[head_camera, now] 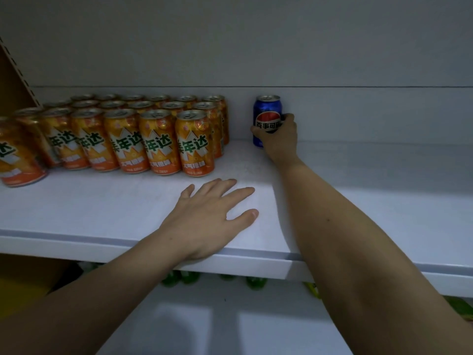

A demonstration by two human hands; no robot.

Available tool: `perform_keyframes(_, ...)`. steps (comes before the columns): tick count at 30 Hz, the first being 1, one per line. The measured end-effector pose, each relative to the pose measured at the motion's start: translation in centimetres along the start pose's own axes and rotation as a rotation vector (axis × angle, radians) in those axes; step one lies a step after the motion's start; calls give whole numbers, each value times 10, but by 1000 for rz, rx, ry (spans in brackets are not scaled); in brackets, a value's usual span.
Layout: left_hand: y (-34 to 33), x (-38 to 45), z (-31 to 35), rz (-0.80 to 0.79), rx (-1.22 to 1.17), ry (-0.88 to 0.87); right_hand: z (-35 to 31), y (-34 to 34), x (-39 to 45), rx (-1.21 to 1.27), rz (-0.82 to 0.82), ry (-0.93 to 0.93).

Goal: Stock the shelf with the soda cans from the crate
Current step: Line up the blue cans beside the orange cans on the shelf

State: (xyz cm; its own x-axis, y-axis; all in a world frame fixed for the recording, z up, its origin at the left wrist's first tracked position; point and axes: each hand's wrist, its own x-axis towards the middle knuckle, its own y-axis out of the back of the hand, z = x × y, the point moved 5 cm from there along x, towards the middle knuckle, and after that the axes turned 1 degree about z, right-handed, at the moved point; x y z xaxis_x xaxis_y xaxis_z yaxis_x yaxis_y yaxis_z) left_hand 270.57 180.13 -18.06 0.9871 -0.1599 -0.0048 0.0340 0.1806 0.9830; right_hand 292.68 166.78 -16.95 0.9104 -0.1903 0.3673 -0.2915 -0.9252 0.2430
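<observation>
A dim, grey-white back wall [230,47] rises behind a pale shelf [358,201], whose front lip runs across the view; below it, blurred green bottles [176,278] show on a lower level. At the far left a tan perforated upright [15,80] frames the unit. Orange soda cans [158,139] stand upright in tight rows on the left half of the shelf, reaching back to the wall. Well apart from them, to their right, a single blue cola can [266,111] stands upright near the back wall. The right hand [280,139] reaches deep in on a long straight arm, its fingers [289,117] wrapped round the lower part of the blue can. The left hand [212,213] lies palm down on the front of the shelf, fingers spread and relaxed, holding nothing, wrist at the shelf's edge.
</observation>
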Motion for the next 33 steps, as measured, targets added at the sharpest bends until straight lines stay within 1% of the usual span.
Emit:
perform_keyframes(4, 3, 1, 0, 29, 3, -2, -2, 7, -8, -46, -7, -14)
perform_keyframes(6, 3, -2, 0, 43, -1, -7, -7, 15, -20, -54, -20, -52)
perform_keyframes(10, 7, -4, 0, 93, -20, 7, -21, 38, -68, -70, -152, -155)
perform_keyframes(13, 9, -17, 3, 214, -51, 100, -40, 62, -115, -49, -202, -183)
perform_keyframes(15, 6, -42, 6, 303, -76, 183, -58, 77, -148, -78, -271, -206)
perform_keyframes(17, 3, -77, 12, 334, -93, 226, -75, 91, -181, -116, -351, -217)
perform_keyframes(19, 6, -116, 14, 368, -154, 295, -93, 104, -213, -127, -433, -188)
perform_keyframes(22, 6, -176, 13, 361, -374, 459, -115, 120, -265, -218, -604, -121)
perform_keyframes(25, -15, -232, 17, 312, -562, 506, -126, 135, -318, -385, -729, 18)
perform_keyframes(29, -50, -292, 30, 247, -611, 588, -119, 150, -395, -442, -837, 91)
perform_keyframes(33, -102, -333, 37, 184, -652, 672, -77, 145, -458, -490, -923, 27)
